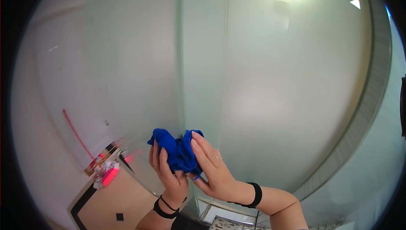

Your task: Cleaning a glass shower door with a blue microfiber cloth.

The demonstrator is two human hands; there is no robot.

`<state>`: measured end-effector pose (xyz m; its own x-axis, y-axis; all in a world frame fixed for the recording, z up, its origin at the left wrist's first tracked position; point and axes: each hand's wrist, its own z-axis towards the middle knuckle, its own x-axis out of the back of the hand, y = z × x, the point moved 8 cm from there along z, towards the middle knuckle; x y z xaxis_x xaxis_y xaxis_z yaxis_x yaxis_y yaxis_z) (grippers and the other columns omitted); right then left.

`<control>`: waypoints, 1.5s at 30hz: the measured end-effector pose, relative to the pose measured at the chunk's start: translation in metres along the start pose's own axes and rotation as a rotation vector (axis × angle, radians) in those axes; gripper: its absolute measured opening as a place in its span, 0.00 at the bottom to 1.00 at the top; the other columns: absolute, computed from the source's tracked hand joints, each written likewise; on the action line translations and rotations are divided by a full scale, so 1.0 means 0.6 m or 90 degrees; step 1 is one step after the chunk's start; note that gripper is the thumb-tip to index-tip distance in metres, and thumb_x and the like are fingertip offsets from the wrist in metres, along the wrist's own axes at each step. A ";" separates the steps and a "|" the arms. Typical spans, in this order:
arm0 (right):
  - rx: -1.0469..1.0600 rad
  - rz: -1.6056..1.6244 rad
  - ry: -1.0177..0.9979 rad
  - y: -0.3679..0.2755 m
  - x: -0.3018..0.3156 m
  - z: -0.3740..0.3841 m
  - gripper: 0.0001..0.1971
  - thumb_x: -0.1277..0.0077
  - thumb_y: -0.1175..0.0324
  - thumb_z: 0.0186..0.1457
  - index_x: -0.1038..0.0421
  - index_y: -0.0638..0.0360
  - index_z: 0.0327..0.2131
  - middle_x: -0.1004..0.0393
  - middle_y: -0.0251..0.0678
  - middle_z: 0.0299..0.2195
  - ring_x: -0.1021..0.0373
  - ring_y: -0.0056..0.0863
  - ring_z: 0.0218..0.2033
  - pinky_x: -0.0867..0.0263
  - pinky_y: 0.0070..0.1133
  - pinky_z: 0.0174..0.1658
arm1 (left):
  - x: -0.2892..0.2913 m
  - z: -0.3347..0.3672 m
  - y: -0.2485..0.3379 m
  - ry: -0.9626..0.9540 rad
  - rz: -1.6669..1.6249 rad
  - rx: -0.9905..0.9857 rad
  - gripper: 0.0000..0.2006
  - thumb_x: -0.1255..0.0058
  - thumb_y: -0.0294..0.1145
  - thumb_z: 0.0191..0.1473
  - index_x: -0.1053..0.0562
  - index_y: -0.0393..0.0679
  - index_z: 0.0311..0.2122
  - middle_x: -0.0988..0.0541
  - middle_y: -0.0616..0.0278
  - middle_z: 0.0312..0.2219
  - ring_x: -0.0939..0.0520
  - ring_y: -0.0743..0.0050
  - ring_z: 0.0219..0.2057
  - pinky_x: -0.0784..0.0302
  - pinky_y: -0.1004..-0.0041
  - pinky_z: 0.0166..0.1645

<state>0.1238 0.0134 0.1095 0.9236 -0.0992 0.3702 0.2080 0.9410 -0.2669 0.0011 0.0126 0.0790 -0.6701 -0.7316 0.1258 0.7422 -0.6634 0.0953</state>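
A crumpled blue cloth (179,154) is bunched between my two hands, up against the edge of a frosted glass panel (139,82). My left hand (167,173) holds the cloth from the left, fingers pointing up along it. From the right, my right hand (213,168) presses the cloth with its fingers bent over it; a ring shows on one finger. The glass edge runs upward from between the hands, and the cloth hides the part it covers. Black bands sit on both wrists.
Another frosted pane (287,94) stands to the right, bordered by a grey curved frame (376,73). At the lower left, a pink and white bundle (108,175) lies beside a beige tiled floor (118,200) with dark trim. A pale sill (232,216) and speckled flooring show at the bottom.
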 end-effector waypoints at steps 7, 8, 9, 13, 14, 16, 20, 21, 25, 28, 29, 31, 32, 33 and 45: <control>0.057 0.062 -0.054 0.018 0.043 0.000 0.36 0.54 0.83 0.44 0.51 0.64 0.59 0.50 0.51 0.59 0.49 0.51 0.59 0.50 0.36 0.59 | -0.026 -0.004 0.068 -0.015 0.055 0.162 0.25 0.65 0.31 0.58 0.48 0.32 0.59 0.46 0.41 0.58 0.43 0.43 0.58 0.48 0.55 0.60; 0.053 0.063 -0.054 0.020 0.049 -0.002 0.36 0.54 0.83 0.44 0.51 0.64 0.59 0.50 0.50 0.59 0.49 0.51 0.58 0.50 0.36 0.59 | -0.030 -0.003 0.079 -0.028 0.053 0.169 0.26 0.65 0.31 0.58 0.49 0.31 0.59 0.47 0.40 0.59 0.45 0.43 0.59 0.49 0.54 0.60; 0.052 0.063 -0.049 0.022 0.049 -0.001 0.35 0.54 0.83 0.44 0.50 0.64 0.59 0.49 0.50 0.58 0.49 0.51 0.58 0.50 0.36 0.59 | -0.030 0.000 0.081 -0.041 0.052 0.170 0.26 0.65 0.31 0.57 0.49 0.31 0.59 0.48 0.40 0.59 0.46 0.43 0.59 0.50 0.54 0.61; 0.048 0.112 -0.048 0.035 0.058 -0.004 0.36 0.55 0.84 0.44 0.50 0.63 0.59 0.48 0.49 0.58 0.47 0.51 0.57 0.49 0.35 0.59 | -0.035 -0.003 0.116 -0.057 0.039 0.058 0.34 0.55 0.21 0.50 0.51 0.40 0.62 0.55 0.34 0.60 0.50 0.31 0.59 0.50 0.50 0.60; 0.033 0.137 -0.045 0.042 0.063 0.000 0.36 0.55 0.84 0.43 0.50 0.62 0.60 0.48 0.49 0.58 0.47 0.51 0.57 0.49 0.35 0.59 | -0.039 0.004 0.120 -0.064 0.034 0.043 0.36 0.50 0.18 0.46 0.46 0.47 0.61 0.56 0.34 0.59 0.47 0.29 0.57 0.46 0.50 0.58; 0.006 0.178 -0.023 0.057 0.079 0.008 0.36 0.55 0.86 0.43 0.48 0.59 0.59 0.45 0.48 0.57 0.44 0.48 0.55 0.46 0.32 0.57 | -0.041 0.026 0.127 -0.109 0.115 0.010 0.33 0.49 0.20 0.46 0.42 0.47 0.60 0.55 0.35 0.59 0.45 0.31 0.56 0.45 0.51 0.57; 0.022 0.102 0.073 0.073 0.133 0.043 0.34 0.54 0.85 0.46 0.48 0.59 0.59 0.40 0.47 0.52 0.40 0.40 0.53 0.42 0.28 0.54 | -0.055 0.094 0.157 -0.116 0.312 -0.096 0.27 0.45 0.24 0.45 0.32 0.50 0.54 0.44 0.43 0.56 0.37 0.48 0.50 0.43 0.55 0.53; 0.036 0.125 0.065 0.071 0.131 0.064 0.34 0.54 0.85 0.46 0.48 0.59 0.59 0.40 0.47 0.52 0.40 0.40 0.53 0.42 0.28 0.54 | -0.051 0.110 0.168 -0.109 0.409 -0.160 0.27 0.44 0.26 0.44 0.32 0.50 0.54 0.42 0.45 0.55 0.36 0.50 0.49 0.44 0.55 0.53; 0.028 0.193 0.254 0.118 0.191 0.154 0.29 0.50 0.81 0.47 0.44 0.62 0.54 0.34 0.46 0.46 0.34 0.41 0.45 0.37 0.26 0.48 | -0.094 0.228 0.195 -0.057 0.579 -0.256 0.26 0.45 0.27 0.43 0.31 0.53 0.52 0.35 0.59 0.50 0.35 0.62 0.46 0.45 0.48 0.53; 0.031 0.213 0.301 0.113 0.227 0.240 0.21 0.49 0.79 0.48 0.39 0.63 0.48 0.33 0.46 0.46 0.33 0.41 0.42 0.35 0.28 0.43 | -0.114 0.329 0.204 -0.039 0.643 -0.282 0.27 0.47 0.26 0.45 0.33 0.50 0.54 0.36 0.58 0.52 0.36 0.57 0.50 0.46 0.48 0.56; 0.045 0.194 0.319 0.106 0.238 0.264 0.20 0.50 0.79 0.49 0.38 0.63 0.48 0.34 0.47 0.47 0.33 0.42 0.44 0.36 0.29 0.45 | -0.118 0.359 0.208 -0.036 0.646 -0.284 0.27 0.48 0.26 0.45 0.35 0.47 0.55 0.38 0.55 0.53 0.37 0.53 0.54 0.46 0.48 0.58; 0.178 0.156 0.364 0.088 0.237 0.304 0.20 0.53 0.80 0.48 0.37 0.63 0.48 0.37 0.51 0.51 0.37 0.46 0.50 0.39 0.31 0.50 | -0.125 0.407 0.201 -0.052 0.663 -0.274 0.28 0.50 0.24 0.46 0.38 0.42 0.56 0.41 0.51 0.55 0.41 0.48 0.57 0.49 0.50 0.60; 0.224 0.111 0.315 0.090 0.216 0.323 0.25 0.57 0.82 0.46 0.38 0.62 0.51 0.42 0.53 0.55 0.43 0.50 0.55 0.44 0.34 0.56 | -0.130 0.418 0.200 -0.070 0.662 -0.268 0.29 0.52 0.23 0.47 0.41 0.37 0.57 0.44 0.47 0.58 0.45 0.44 0.60 0.51 0.51 0.62; 0.228 0.122 0.310 0.095 0.211 0.328 0.25 0.57 0.82 0.46 0.38 0.62 0.51 0.42 0.53 0.55 0.43 0.50 0.55 0.44 0.34 0.56 | -0.134 0.418 0.195 -0.068 0.674 -0.263 0.29 0.52 0.23 0.47 0.41 0.37 0.57 0.44 0.47 0.58 0.45 0.44 0.60 0.51 0.51 0.62; 0.258 0.123 0.206 0.101 0.187 0.300 0.28 0.58 0.79 0.47 0.43 0.63 0.56 0.48 0.54 0.58 0.50 0.53 0.59 0.52 0.38 0.60 | -0.151 0.373 0.156 -0.139 0.737 -0.161 0.28 0.59 0.24 0.51 0.47 0.30 0.59 0.49 0.39 0.59 0.51 0.41 0.62 0.55 0.52 0.64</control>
<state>0.1823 0.1178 0.2952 0.9978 0.0528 0.0393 -0.0559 0.9948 0.0851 0.1342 0.0522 0.2972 0.4265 -0.8873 0.1752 0.8613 0.3393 -0.3782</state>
